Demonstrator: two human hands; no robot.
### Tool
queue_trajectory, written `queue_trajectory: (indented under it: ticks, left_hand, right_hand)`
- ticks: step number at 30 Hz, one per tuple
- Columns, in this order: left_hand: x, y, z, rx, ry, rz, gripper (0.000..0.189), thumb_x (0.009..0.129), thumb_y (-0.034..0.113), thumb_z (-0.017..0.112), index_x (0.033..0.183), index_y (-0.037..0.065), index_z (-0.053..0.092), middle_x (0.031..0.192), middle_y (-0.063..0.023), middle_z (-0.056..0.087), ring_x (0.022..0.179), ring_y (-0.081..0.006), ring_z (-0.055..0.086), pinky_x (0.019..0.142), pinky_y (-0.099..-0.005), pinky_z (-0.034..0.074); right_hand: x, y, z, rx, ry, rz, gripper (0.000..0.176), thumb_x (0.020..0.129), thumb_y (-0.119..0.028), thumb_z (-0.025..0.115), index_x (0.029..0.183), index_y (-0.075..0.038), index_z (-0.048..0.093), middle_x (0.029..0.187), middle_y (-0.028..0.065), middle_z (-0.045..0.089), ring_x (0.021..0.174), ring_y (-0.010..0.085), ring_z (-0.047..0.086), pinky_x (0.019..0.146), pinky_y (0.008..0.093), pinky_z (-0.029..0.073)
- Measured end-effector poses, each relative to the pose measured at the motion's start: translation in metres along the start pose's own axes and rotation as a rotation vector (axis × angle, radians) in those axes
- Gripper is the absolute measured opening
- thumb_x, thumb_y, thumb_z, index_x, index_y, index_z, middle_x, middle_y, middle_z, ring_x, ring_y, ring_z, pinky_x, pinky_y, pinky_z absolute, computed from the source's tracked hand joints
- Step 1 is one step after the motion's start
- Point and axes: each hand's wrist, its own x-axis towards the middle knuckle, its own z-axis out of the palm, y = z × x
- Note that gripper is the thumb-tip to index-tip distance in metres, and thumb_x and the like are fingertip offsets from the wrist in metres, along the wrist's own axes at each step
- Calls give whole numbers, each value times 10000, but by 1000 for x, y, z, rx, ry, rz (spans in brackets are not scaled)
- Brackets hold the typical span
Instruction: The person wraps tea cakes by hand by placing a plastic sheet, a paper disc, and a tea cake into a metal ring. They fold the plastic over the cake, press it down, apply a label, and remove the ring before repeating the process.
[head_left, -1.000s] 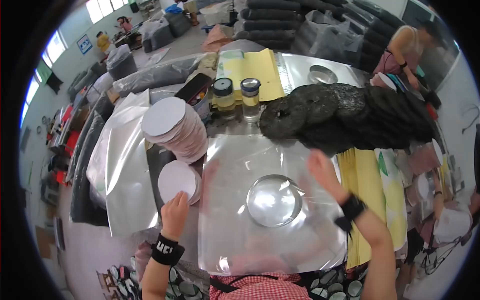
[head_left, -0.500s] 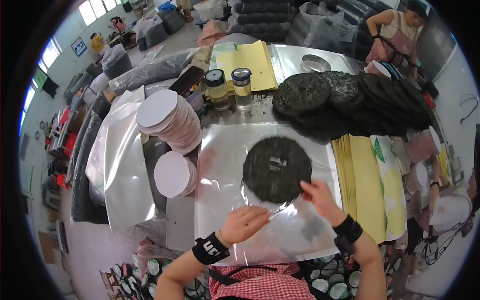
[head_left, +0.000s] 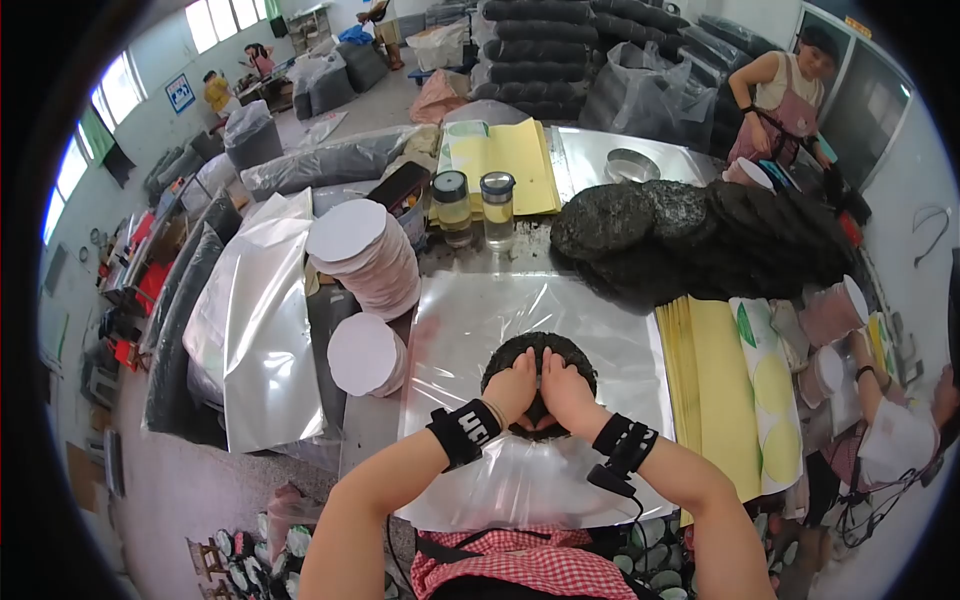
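Note:
A round dark tea cake (head_left: 540,350) lies on a clear plastic sheet (head_left: 470,320) on the table in front of me. My left hand (head_left: 513,390) and my right hand (head_left: 566,392) press side by side on the near half of the cake, fingers curled over it with the plastic under them. Both wrists wear black bands. The lower part of the cake is hidden under my hands.
A pile of dark tea cakes (head_left: 700,235) lies at the back right. Two stacks of white paper discs (head_left: 365,255) (head_left: 365,355) stand at the left beside silver foil bags (head_left: 255,330). Two jars (head_left: 498,208), yellow sheets (head_left: 725,385) and a person (head_left: 790,90) are nearby.
The dark cake now sits lower on the sheet, and both hands have come together on top of it; before, they were pulling plastic at its near edge.

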Motion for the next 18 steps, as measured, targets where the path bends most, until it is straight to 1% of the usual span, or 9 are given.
queue_trajectory:
  ticks: [4,7,8,9,11,12,15,17,18]
  left_hand:
    - [8,4,29,-46,112,-83,922,745,110,768,1479,-112,256,1229,-222,546,904,-336,697,719,-370,600]
    - [12,1,37,-139,51,-138,909,743,115,771,1470,-114,274,1256,-230,537,896,-339,701,717,-371,601]
    - [13,-3,39,-49,-8,-72,969,687,120,823,1453,-131,286,1278,-243,527,882,-346,707,716,-381,600]
    - [15,-10,41,-53,-17,-78,969,687,120,823,1453,-131,286,1278,-243,527,882,-346,707,716,-381,600]
    - [16,-19,49,52,-28,88,1193,485,280,937,1405,-175,330,1327,-270,493,929,-330,691,722,-357,586]
    - [19,-18,49,45,-71,62,1219,460,331,947,1391,-176,345,1377,-302,464,929,-328,692,737,-352,583]
    - [1,-13,13,9,-30,95,1146,515,354,932,1362,-174,369,1256,-265,532,933,-328,683,745,-350,577]
    - [-29,-4,22,-197,160,159,827,683,353,857,1291,-67,486,1147,-205,566,1005,-358,626,833,-403,540]
    - [-61,8,11,-417,277,227,670,754,381,791,1200,-52,542,1097,-166,577,1070,-337,592,906,-405,510]
  right_hand:
    - [-8,-6,-12,15,-149,-27,989,676,-142,828,1452,145,286,1105,190,512,912,304,638,658,300,598]
    - [-8,-9,-9,34,-191,-25,867,751,-126,764,1433,155,309,1103,191,512,893,310,639,660,317,602]
    - [-7,-6,15,87,-133,-3,689,846,-102,640,1412,157,345,1089,199,517,846,314,648,642,346,602]
    - [-4,-4,19,92,-142,-6,689,846,-102,640,1412,157,345,1089,199,517,846,314,648,642,346,602]
    - [-4,0,27,154,-101,-18,578,897,-84,531,1398,154,369,1071,203,528,795,318,656,616,371,598]
    - [-5,0,31,111,-69,-32,575,893,-90,534,1391,153,377,1067,202,539,777,313,662,608,383,598]
    - [-5,0,25,168,-108,25,586,875,-84,560,1385,150,388,1054,204,549,779,309,663,627,389,597]
    - [-2,1,20,94,-23,-41,588,878,-78,549,1390,155,378,1045,201,551,779,300,665,627,371,595]
    - [-4,1,17,25,-47,-63,751,798,-169,689,1396,158,373,1055,191,555,808,293,665,655,352,598]
